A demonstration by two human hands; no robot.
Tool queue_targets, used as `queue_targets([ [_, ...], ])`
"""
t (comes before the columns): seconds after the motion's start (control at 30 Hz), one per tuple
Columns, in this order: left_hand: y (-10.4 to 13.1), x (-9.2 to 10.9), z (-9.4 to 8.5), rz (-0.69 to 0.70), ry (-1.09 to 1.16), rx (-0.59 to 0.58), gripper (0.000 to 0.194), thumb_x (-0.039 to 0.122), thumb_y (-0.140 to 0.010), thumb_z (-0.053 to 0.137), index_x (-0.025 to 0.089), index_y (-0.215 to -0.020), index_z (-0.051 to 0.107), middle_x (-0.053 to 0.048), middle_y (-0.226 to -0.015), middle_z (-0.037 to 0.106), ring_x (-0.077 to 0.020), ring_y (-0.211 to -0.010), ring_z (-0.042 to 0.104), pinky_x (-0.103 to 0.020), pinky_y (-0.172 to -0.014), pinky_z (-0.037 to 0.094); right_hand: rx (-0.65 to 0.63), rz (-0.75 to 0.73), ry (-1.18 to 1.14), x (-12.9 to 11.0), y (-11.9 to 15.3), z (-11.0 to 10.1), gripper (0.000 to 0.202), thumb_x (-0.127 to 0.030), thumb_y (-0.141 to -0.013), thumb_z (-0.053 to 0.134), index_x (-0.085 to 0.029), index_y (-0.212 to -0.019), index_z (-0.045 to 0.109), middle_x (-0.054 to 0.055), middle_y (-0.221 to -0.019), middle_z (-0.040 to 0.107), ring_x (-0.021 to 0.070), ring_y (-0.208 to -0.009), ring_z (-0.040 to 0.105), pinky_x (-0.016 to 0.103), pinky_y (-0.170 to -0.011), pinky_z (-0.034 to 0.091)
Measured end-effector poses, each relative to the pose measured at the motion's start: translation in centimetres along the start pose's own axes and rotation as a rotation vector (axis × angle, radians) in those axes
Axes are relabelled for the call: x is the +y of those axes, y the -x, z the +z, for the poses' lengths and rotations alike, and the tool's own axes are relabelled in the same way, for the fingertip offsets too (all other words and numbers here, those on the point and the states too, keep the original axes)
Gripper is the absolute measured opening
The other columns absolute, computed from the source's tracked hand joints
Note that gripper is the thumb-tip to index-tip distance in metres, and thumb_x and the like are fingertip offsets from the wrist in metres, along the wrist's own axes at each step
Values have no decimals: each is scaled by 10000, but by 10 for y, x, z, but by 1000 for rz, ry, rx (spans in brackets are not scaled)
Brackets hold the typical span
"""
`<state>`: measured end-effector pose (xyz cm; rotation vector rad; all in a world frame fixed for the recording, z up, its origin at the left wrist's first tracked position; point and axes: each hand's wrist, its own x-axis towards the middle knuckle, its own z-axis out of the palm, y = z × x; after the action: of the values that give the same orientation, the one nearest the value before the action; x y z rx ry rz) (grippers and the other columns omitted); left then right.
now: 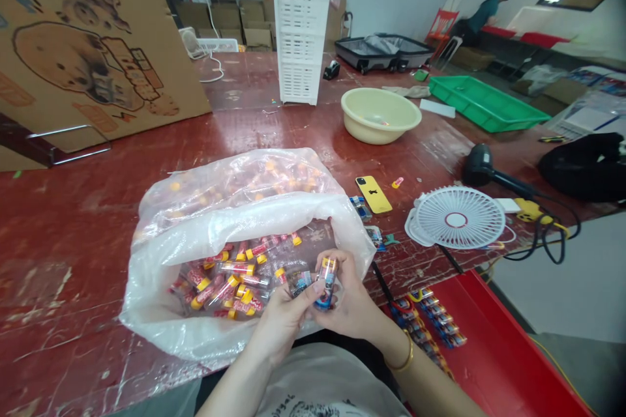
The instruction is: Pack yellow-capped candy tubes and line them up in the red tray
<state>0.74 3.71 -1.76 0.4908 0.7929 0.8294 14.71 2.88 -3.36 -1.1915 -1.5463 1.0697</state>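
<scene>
My left hand (281, 316) is closed around a small clear printed packet (298, 282), with its thumb pressed on a clear tube. That tube (326, 281), with a yellow top and a blue lower end, sits in the closed fingers of my right hand (349, 303). Both hands are over the right side of an open translucent plastic bag (161, 300). Inside the bag lie several pink-and-clear tubes with yellow caps (237, 267). What the left fingers grip underneath is partly hidden.
On the red table stand a cardboard box (98, 45), a white basket tower (303, 26), a cream basin (381, 114) and a green tray (484, 101). To the right are a yellow phone (374, 194), a white fan (454, 216) and a black hairdryer (482, 166). Another person (482, 16) is far back.
</scene>
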Motion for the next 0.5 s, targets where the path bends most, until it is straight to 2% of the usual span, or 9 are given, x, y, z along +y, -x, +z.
queue_targets([
  [0.13,1,0,1,-13,-2,18,193,230,-772,712,163,-952,733,-43,-817,758,-158,-765,672,-240,-715,495,34,-28,13,5,1,4,633,-120,-608,686,-246,-1111,323,45,-1047,432,176,-925,540,302,-785,492],
  [0.3,1,0,1,-15,-33,26,210,248,-767,713,162,-958,726,-45,-818,757,-153,-739,667,-246,-732,491,22,-43,-15,2,2,-1,653,-142,-600,725,-254,-1105,326,45,-1045,437,185,-945,525,321,-827,476],
  [0.4,1,-1,2,0,-79,30,241,275,-740,734,166,-955,719,-38,-807,754,-156,-719,660,-262,-741,495,34,9,-209,-1,2,-6,674,-233,-615,778,-265,-1118,331,58,-1100,457,199,-994,531,341,-859,470],
  [0.5,0,-8,7,53,-180,143,270,311,-659,793,177,-880,716,-6,-755,742,-148,-691,646,-243,-704,501,202,135,-463,-3,8,-6,413,-333,-718,725,-256,-977,412,26,-986,536,171,-901,576,325,-820,484],
])
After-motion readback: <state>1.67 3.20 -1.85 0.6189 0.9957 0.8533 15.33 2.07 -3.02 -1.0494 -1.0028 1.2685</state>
